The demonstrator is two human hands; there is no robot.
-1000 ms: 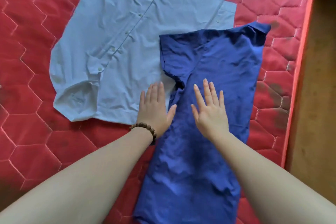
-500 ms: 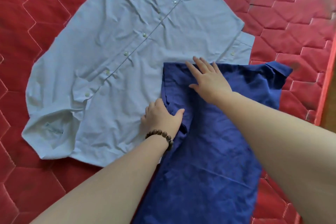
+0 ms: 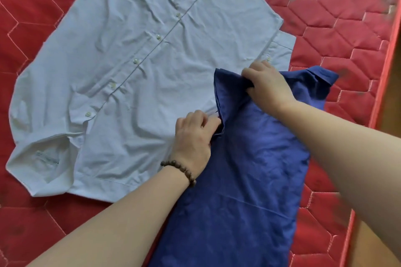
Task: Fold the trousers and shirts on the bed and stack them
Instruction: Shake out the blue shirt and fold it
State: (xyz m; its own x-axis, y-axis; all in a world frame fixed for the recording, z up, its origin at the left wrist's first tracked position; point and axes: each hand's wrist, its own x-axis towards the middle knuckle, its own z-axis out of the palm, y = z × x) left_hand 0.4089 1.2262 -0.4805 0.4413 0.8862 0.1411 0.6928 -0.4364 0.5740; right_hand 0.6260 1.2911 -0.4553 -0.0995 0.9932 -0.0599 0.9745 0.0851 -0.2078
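A: What lies on the bed point(image 3: 338, 17)?

B: Two garments on a red quilted cover stitched in hexagons. A light blue shirt point(image 3: 134, 67) is spread flat, front up, its button placket running diagonally from upper right to lower left. One cuffed sleeve is folded in at the lower left; another cuff shows at the right, just above the dark garment.

A: And the second garment?

B: A dark blue shirt point(image 3: 245, 180), folded into a long narrow strip. It runs from the bottom edge of the view up toward the right, its collar end pointing at the bed's right edge. Its upper left corner overlaps the lower right part of the light blue shirt.

A: How do the hands stand?

B: The left hand point(image 3: 193, 138), with a beaded bracelet point(image 3: 180, 169) at the wrist, has curled fingers pinching the left edge of the dark blue shirt, where it meets the pale cloth. The right hand point(image 3: 267, 84) grips the same shirt's upper edge near the collar, bunching the fabric under its fingers. Both forearms reach in from below.

A: Any containers?

B: None can be seen; both shirts rest directly on the bed. A brown surface point(image 3: 390, 93) borders the bed on the right.
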